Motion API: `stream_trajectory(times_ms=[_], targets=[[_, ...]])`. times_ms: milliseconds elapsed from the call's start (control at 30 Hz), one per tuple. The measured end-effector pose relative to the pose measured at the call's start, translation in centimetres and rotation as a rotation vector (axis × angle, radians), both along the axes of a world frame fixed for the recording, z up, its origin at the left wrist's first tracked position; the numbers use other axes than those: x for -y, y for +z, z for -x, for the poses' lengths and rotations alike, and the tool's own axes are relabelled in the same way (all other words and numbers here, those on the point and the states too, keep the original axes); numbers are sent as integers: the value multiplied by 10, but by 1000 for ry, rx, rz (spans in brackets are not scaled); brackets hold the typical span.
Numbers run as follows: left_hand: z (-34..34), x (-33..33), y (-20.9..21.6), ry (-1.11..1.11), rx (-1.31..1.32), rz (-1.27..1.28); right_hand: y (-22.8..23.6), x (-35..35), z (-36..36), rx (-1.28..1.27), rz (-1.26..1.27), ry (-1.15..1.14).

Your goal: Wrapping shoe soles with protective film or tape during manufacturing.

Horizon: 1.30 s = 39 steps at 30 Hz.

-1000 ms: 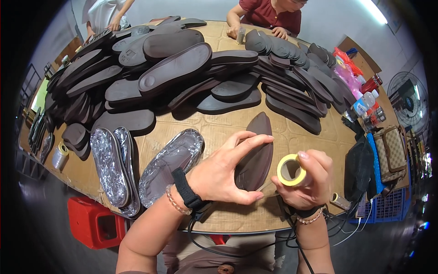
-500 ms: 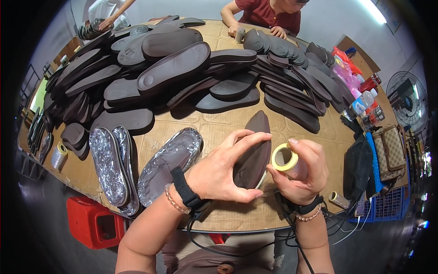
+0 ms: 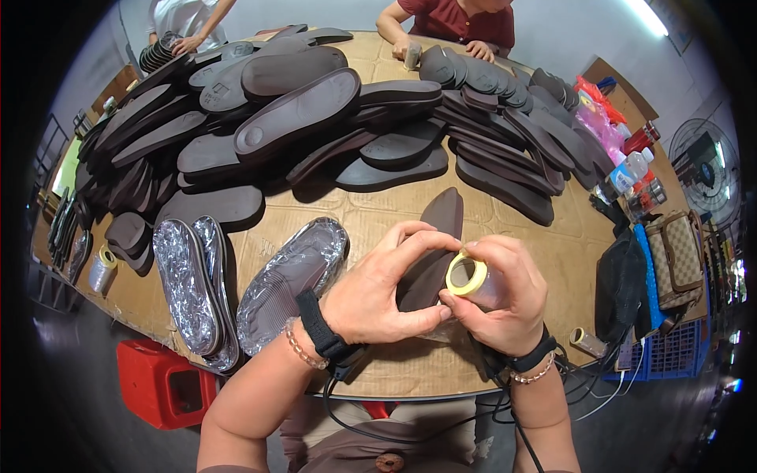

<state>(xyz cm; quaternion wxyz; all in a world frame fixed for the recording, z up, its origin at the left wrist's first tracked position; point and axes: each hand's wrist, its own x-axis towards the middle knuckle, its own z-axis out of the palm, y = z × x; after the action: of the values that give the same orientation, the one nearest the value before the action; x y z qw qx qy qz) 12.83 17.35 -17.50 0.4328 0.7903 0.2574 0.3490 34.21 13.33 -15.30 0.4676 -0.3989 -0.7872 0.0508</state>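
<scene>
My left hand point(image 3: 382, 288) grips a dark brown shoe sole point(image 3: 438, 236) by its sides, tilted on edge over the front of the table. In my right hand point(image 3: 509, 296) is a roll of clear plastic film point(image 3: 490, 290) with a yellow-rimmed core, its end close against the sole. Fingertips of both hands nearly meet at the roll's rim. To the left lies a sole wrapped in clear film point(image 3: 292, 288). Beside it are two more film-wrapped soles point(image 3: 188, 288), leaning together.
A large heap of brown soles point(image 3: 300, 118) spans the table's far side. Film rolls stand at left point(image 3: 102, 270) and right point(image 3: 587, 344). Bottle point(image 3: 631, 172), black bag point(image 3: 619, 284) and checked bag point(image 3: 673, 260) sit at right. Two people work across the table. A red stool point(image 3: 165, 385) stands below.
My right hand has brought the film roll left, up against the sole and close to my left fingers. The left hand keeps its hold on the sole.
</scene>
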Motion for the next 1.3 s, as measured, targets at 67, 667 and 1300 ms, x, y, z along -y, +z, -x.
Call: stream_trajectory(times_ms=[67, 667, 1300], targets=[[-1, 1, 0, 41, -3, -61, -1, -1, -2, -19, 6, 31], [-2, 4, 1, 32, -23, -12, -1, -3, -16, -48, -101, -111], [-3, 4, 0, 30, -23, -33, -6, -6, -10, 83, -221, -239]])
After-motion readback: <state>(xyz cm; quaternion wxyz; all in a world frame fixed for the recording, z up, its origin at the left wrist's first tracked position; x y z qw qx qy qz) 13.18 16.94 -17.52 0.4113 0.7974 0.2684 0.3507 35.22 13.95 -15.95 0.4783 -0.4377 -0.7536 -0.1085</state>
